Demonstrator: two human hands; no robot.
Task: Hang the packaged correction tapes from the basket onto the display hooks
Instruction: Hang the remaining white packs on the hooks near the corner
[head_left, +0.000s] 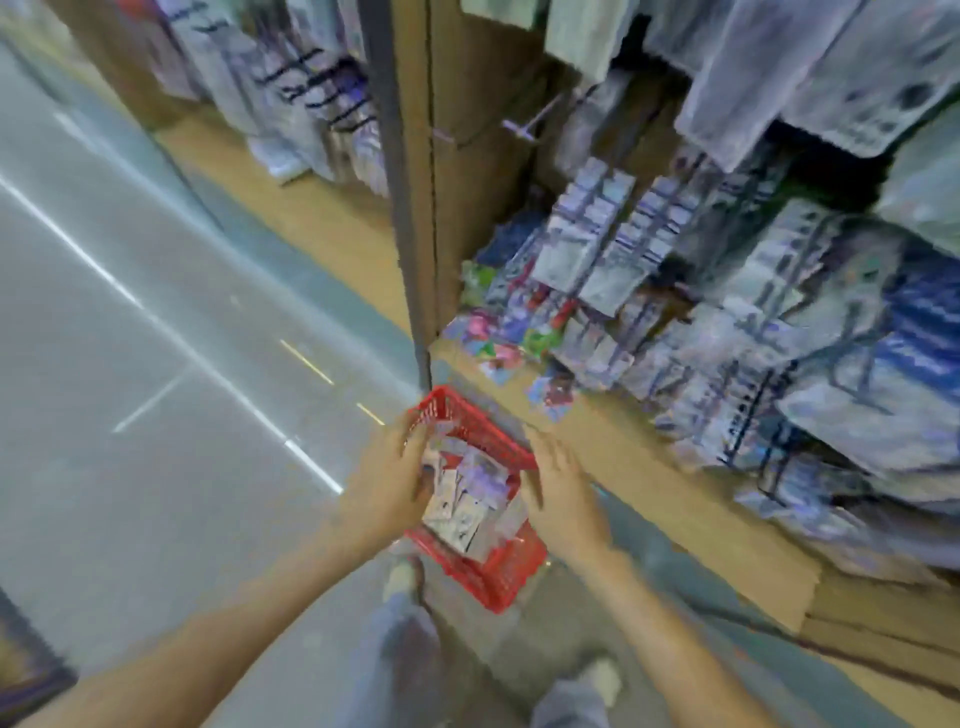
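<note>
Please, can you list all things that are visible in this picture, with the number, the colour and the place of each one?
basket: one, red, on the floor beside the display.
packaged correction tapes: several (blur hides the count), white and lilac, piled in the basket.
hung packets: many, mostly white, grey and blue, on the display at right.
hook: one, pale, seemingly bare, upper display.
display panel: one, brown, upright, centre.
floor: grey, left.
shoes: two, pale, bottom centre.
left hand: at the basket's left rim, grip unclear.
right hand: over the basket's right rim, fingers spread, holding nothing.
</note>
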